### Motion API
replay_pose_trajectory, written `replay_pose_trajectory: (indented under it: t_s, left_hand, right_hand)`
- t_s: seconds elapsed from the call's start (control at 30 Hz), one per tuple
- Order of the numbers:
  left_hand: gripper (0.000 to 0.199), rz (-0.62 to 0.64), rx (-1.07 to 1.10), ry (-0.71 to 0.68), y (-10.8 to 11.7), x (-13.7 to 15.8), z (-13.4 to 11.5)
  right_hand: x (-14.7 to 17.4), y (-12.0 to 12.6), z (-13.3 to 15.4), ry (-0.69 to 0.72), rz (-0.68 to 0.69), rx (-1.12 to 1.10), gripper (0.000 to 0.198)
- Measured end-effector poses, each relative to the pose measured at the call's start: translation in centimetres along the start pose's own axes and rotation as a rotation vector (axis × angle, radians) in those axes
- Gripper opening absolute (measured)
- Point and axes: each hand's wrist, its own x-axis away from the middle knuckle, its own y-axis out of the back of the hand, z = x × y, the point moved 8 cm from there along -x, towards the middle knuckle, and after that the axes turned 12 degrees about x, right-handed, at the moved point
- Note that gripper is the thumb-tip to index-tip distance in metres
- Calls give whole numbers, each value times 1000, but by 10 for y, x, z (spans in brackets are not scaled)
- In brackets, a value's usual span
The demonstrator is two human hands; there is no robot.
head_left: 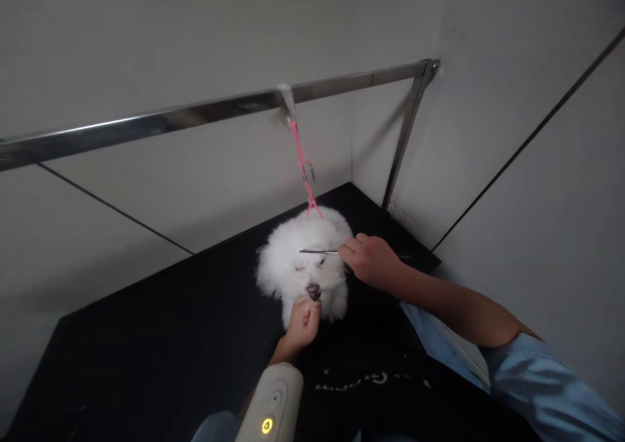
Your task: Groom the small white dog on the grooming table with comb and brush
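A fluffy white dog (305, 234) faces me on the black table. My left hand (303, 318) is closed under its muzzle, thumb and fingers pinching at the chin fur just below the dark nose and mouth. From the right, my right hand (368, 260) reaches in beside the dog's head. It is closed round a slim silver metal grooming tool (318, 252), whose narrow end points left across the brow, above the eyes. Seen edge-on, the tool could be closed scissors or a comb; I cannot tell which. A pink cord (299, 146) runs down to the top of the dog's head.
A metal bar (195, 115) crosses behind the dog, and the cord hangs from it by a whitish wrap (288, 100). Its upright post (403, 146) stands at the back right. Pale walls enclose the black tabletop (161, 338). A light-coloured device with a yellow light (273, 403) is on my left forearm.
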Motion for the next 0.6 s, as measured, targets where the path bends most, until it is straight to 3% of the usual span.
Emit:
replay_pose_trajectory:
  t_s: [0.13,0.27,0.4,0.5,0.6]
  left_hand:
    - [53,-29,-25,-96,0,-1,-8]
    - [51,-25,-42,-161,-2,-2,-13]
    - [51,-17,-85,-198,-4,0,-13]
    - [50,-14,-80,-192,-5,2,-10]
    - [49,-23,-84,-210,-4,3,-11]
  right_hand:
    - [3,-3,7,68,20,-23,20]
    - [6,-11,2,-21,81,-20,19]
    - [6,-12,5,23,131,-41,20]
    - [5,-10,-5,-78,128,-11,20]
    - [4,-13,-2,-39,130,-45,21]
